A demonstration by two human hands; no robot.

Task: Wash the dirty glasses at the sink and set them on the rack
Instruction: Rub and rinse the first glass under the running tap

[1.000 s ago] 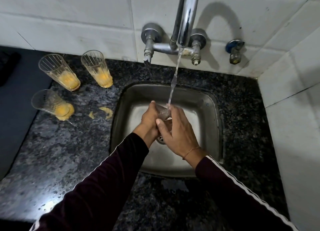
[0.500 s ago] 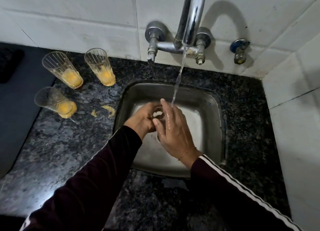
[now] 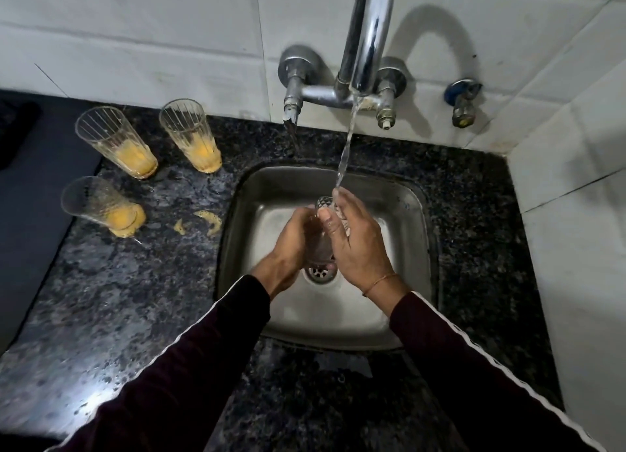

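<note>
Gripping glass [image 3: 322, 234], left hand [image 3: 294, 240], right hand [image 3: 359, 245].

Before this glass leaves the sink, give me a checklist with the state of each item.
1. Grip on the glass: ok, left hand and right hand both wrap it over the sink.
2. Water running: ok, a stream falls from the tap onto the right fingers by the rim.
3. Glass rinsed clean: cannot tell, the hands cover most of it.
4. Rack ready: cannot tell, no rack in view.
5. Other glasses: not ok, all three on the counter hold orange residue.
6. Counter clean: not ok, orange smears lie beside the sink.
</note>
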